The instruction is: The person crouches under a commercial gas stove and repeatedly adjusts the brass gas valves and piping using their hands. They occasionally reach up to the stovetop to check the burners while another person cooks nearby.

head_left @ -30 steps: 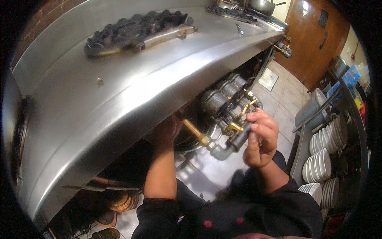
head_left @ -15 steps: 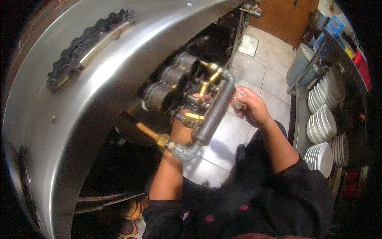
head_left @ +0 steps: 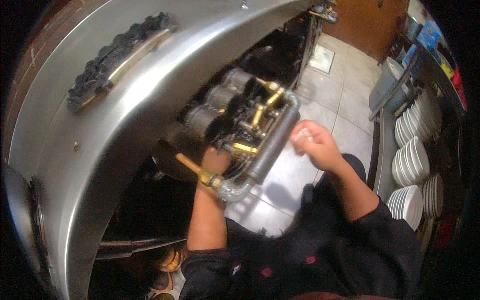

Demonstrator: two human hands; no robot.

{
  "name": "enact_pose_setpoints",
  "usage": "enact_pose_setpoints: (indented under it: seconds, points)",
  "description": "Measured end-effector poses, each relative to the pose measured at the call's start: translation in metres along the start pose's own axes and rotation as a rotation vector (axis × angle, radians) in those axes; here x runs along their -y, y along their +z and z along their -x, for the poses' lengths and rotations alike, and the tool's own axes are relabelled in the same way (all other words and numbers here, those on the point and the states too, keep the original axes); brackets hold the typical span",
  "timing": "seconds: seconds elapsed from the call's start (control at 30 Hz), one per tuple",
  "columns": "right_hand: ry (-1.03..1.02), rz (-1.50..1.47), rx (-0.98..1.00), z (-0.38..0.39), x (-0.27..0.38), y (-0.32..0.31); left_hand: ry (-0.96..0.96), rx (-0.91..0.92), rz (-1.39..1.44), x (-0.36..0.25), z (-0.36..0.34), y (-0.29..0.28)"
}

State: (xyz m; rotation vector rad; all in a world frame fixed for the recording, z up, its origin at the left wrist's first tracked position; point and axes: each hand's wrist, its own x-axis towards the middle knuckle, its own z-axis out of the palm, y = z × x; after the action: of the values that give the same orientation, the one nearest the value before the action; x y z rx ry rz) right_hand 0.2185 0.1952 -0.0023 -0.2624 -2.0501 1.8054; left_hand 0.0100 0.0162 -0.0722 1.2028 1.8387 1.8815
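Note:
In front of me a dark gas manifold pipe (head_left: 271, 150) runs on a slant, with brass valves (head_left: 258, 116) along it and a grey elbow (head_left: 235, 192) at its near end. A short copper tube with a brass fitting (head_left: 210, 178) sticks out from that elbow. My left hand (head_left: 216, 159) reaches under the fitting, behind the pipe, close to the dark round burner tubes (head_left: 202, 120); its fingers are hidden. To the right of the pipe is my right hand (head_left: 315, 142), fingers curled closed round something small and pale, blurred by motion.
A curved stainless steel panel (head_left: 120, 107) with a blackened, ridged opening (head_left: 120, 60) stands at the left. White plates (head_left: 410, 160) stand in stacks on a shelf at the right. Beyond them are a grey bin (head_left: 390, 85), a brown door (head_left: 367, 25) and a tiled floor (head_left: 320, 95).
My left hand has drawn back from among the valves toward the near end of the pipe. The right hand has turned and closed in more beside the pipe. The view has shifted slightly.

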Motion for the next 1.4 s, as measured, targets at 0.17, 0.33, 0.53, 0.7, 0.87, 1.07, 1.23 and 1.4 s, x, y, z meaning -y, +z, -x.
enact_pose_setpoints:
  seconds: [0.17,0.33,0.53,0.7,0.87,1.07,1.23,1.4]
  points:
    - [-0.986,0.361,-0.286,-0.012,0.066,0.019,-0.165,-0.339,-0.352,-0.056,-0.021,-0.04]
    - [-1.005,0.485,-0.124,-0.011,0.076,0.049,-0.015,-0.48,-0.147,-0.04,-0.027,-0.028]
    - [-0.987,0.536,-0.202,-0.01,0.06,0.054,0.029,-0.487,-0.007,-0.033,-0.044,-0.014]
    - [-1.013,0.528,-0.232,-0.01,0.054,0.057,0.04,-0.504,0.043,-0.031,-0.05,-0.01]
    - [-1.045,0.533,-0.229,-0.011,0.063,0.053,0.052,-0.518,0.059,-0.037,-0.057,-0.015]
    - [-1.083,0.468,-0.147,-0.024,0.075,0.05,-0.035,-0.688,0.07,-0.036,-0.021,-0.056]
    - [-1.097,0.237,-0.094,-0.034,0.085,0.036,-0.209,-0.574,0.268,-0.014,0.073,-0.088]
    - [-1.072,0.097,-0.203,-0.041,0.083,0.02,-0.278,-0.574,0.019,-0.131,0.145,-0.08]
